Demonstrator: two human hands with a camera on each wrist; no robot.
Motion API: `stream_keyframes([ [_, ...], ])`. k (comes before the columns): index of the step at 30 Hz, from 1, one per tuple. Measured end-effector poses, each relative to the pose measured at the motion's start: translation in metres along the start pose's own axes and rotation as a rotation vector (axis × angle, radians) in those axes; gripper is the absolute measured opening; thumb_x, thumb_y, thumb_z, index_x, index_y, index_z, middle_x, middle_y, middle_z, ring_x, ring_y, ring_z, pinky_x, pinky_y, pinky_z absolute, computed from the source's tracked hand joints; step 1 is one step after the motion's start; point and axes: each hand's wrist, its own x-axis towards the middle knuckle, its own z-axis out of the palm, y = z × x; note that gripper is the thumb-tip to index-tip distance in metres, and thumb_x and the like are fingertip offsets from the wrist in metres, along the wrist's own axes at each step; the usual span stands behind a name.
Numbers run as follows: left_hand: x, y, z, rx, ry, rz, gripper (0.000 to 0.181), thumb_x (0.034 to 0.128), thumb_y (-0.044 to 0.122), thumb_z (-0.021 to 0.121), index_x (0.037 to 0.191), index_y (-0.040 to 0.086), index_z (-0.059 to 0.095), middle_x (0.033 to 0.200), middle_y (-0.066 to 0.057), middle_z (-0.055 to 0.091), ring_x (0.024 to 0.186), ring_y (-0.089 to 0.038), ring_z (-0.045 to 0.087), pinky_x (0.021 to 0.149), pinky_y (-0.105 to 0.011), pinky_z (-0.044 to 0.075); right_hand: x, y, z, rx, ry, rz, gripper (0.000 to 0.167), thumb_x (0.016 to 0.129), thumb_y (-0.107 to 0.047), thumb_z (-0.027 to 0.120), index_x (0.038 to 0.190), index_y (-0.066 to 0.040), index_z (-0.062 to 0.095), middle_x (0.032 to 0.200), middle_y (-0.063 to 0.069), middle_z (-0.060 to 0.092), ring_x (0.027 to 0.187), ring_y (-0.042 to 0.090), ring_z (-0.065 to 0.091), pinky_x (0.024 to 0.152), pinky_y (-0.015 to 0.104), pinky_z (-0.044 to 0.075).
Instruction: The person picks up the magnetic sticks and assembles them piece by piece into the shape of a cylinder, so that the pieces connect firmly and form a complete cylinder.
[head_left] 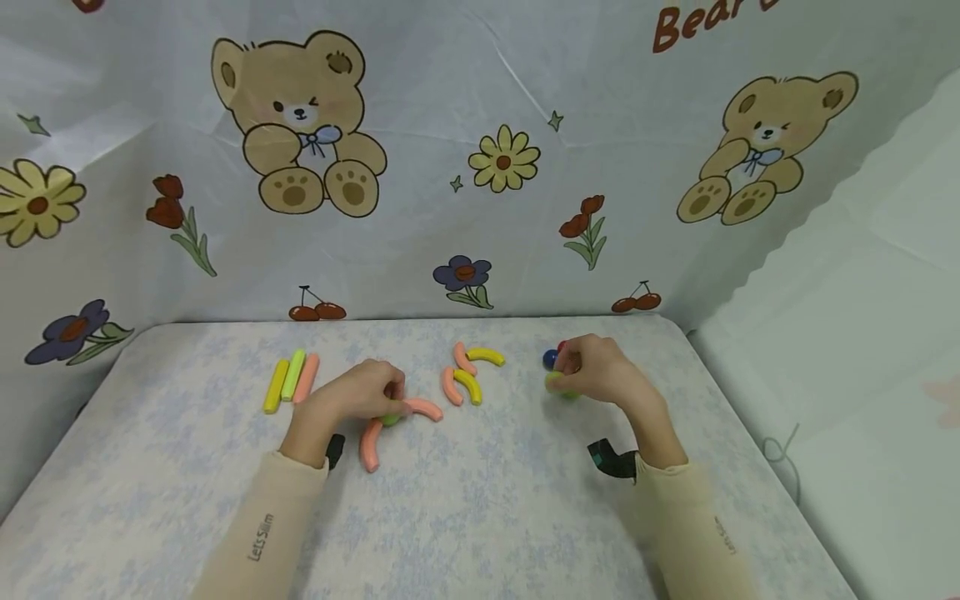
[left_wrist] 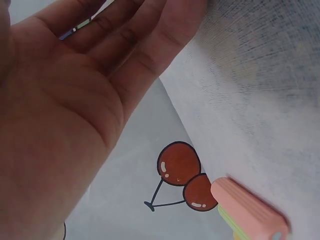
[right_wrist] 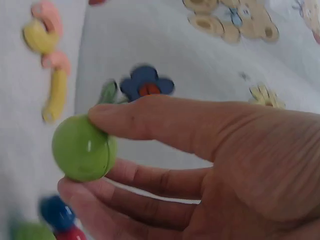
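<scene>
We see the right hand (head_left: 600, 371) pinching a green ball (right_wrist: 82, 147) between thumb and fingertips, its fingers only partly bent and the palm well off the ball. That light grip probably suits something smooth and round that could roll, and it leaves most of the surface uncovered. The ball is toward the bench's (head_left: 487, 517) far right corner, near a blue ball (head_left: 551, 359) and a red ball (head_left: 562, 345); we cannot tell whether it touches the top.

The left hand (head_left: 363, 390) reaches down left of the bench's middle, fingers bent over a green piece (head_left: 390, 420) between two pink curves (head_left: 369, 447). Its fingertips are hidden, so we cannot tell whether it grips anything.

Three straight sticks (head_left: 293, 375) lie side by side toward the far left corner, while pink and yellow curved pieces (head_left: 468, 387) lie nearer the middle of the far edge. We judge them sorted by shape, perhaps so that each kind is easily picked out.
</scene>
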Motion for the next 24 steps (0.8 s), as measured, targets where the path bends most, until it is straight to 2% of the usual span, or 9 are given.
stream_keyframes([
  [4,0.001,0.003,0.005,0.021,0.016,-0.016,0.026,0.0914,0.023,0.083,0.078,0.012,0.065,0.071,0.0,0.056,0.065,-0.014,0.049,0.061,-0.029,0.041,0.007,-0.023,0.027,0.023,-0.052,-0.074,0.022,0.085,-0.02,0.088,0.094,-0.008,0.073,0.085,0.001,0.07,0.078,0.014,0.062,0.07,0.03,0.051],
  [7,0.004,0.005,0.011,0.04,0.033,-0.006,0.025,0.0895,0.02,0.085,0.079,0.013,0.063,0.069,0.001,0.054,0.064,-0.014,0.048,0.061,-0.029,0.04,0.01,-0.038,0.048,0.045,-0.092,-0.105,0.023,0.083,-0.019,0.091,0.093,-0.009,0.073,0.084,0.0,0.07,0.077,0.013,0.062,0.07,0.028,0.052],
  [13,0.012,0.008,0.019,0.078,0.042,0.023,0.03,0.0905,0.023,0.084,0.074,0.016,0.061,0.064,0.003,0.05,0.06,-0.014,0.048,0.059,-0.029,0.038,0.012,-0.053,0.083,0.078,-0.093,-0.2,0.025,0.082,-0.016,0.092,0.094,-0.009,0.072,0.082,-0.002,0.069,0.074,0.009,0.061,0.071,0.025,0.053],
  [19,0.015,0.008,0.023,0.047,0.027,0.069,0.028,0.0901,0.024,0.084,0.074,0.017,0.062,0.063,0.005,0.049,0.058,-0.011,0.046,0.057,-0.027,0.036,0.013,-0.058,0.102,0.099,-0.056,-0.251,0.023,0.084,-0.014,0.09,0.096,-0.008,0.072,0.086,0.0,0.072,0.074,0.006,0.062,0.07,0.023,0.053],
  [24,0.015,0.009,0.024,-0.015,-0.005,0.071,0.025,0.0905,0.022,0.083,0.076,0.016,0.063,0.065,0.005,0.05,0.059,-0.011,0.045,0.059,-0.026,0.036,0.014,-0.062,0.11,0.146,-0.05,-0.262,0.024,0.086,-0.014,0.089,0.103,-0.007,0.073,0.094,0.002,0.075,0.079,0.007,0.066,0.073,0.023,0.056],
])
